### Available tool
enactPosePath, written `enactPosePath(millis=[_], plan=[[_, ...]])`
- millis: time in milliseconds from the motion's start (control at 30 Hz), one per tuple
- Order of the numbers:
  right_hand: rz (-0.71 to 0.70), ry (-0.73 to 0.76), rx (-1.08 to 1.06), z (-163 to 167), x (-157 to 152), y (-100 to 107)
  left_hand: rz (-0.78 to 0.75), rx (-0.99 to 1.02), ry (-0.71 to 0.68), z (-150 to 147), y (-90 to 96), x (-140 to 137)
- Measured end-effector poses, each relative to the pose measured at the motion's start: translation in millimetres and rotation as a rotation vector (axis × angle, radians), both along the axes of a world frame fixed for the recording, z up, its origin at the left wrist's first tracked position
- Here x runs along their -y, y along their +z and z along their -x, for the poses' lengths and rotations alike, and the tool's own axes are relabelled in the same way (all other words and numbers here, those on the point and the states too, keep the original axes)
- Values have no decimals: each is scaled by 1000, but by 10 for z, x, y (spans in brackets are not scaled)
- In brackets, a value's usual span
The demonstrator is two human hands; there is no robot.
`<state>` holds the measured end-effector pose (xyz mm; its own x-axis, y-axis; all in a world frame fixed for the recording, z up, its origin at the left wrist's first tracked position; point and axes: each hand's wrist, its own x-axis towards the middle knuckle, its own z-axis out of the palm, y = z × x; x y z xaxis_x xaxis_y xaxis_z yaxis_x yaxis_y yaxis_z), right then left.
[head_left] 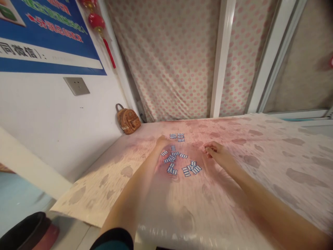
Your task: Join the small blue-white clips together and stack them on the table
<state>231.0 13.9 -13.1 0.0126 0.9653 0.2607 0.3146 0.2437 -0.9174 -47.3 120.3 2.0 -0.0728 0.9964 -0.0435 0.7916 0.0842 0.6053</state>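
Observation:
Several small white pieces with blue edges lie on the table in front of me, perhaps cards or tiles. A loose, overlapping cluster (170, 158) of them is in the middle. Another pile (191, 168) sits nearer to me on the right, and neater rows (177, 137) lie at the back. My left hand (161, 141) rests just left of those rows, its fingers mostly out of sight. To the right of the pieces, my right hand (215, 149) is held low with thumb and fingers pinched together. Whatever is between those fingertips is too small to make out.
A patterned plastic cloth covers the table (234, 139). In the back left corner a small brown backpack-shaped bag (128, 121) leans by the wall. A dotted curtain (177, 69) hangs behind white frame posts. A dark, pink-sided bin (33, 231) stands on the floor at lower left.

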Motion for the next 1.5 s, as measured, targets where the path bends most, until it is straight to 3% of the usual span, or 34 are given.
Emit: enactPosePath(millis=[300, 600, 867, 1033, 1233, 1500], plan=[[-37, -56, 111, 93, 29, -135, 42, -1, -126, -63, -61, 141], [61, 34, 132, 402, -179, 29, 38, -8, -209, -29, -62, 130], [-30, 55, 622, 758, -37, -53, 6, -40, -191, -56, -41, 107], [-40, 41, 837, 920, 25, 43, -29, -59, -222, -64, 2, 131], [73, 92, 788, 942, 39, 85, -116, -37, -213, -89, -3, 214], [20, 54, 813, 878, 113, 55, -247, 47, -160, -203, 160, 454]])
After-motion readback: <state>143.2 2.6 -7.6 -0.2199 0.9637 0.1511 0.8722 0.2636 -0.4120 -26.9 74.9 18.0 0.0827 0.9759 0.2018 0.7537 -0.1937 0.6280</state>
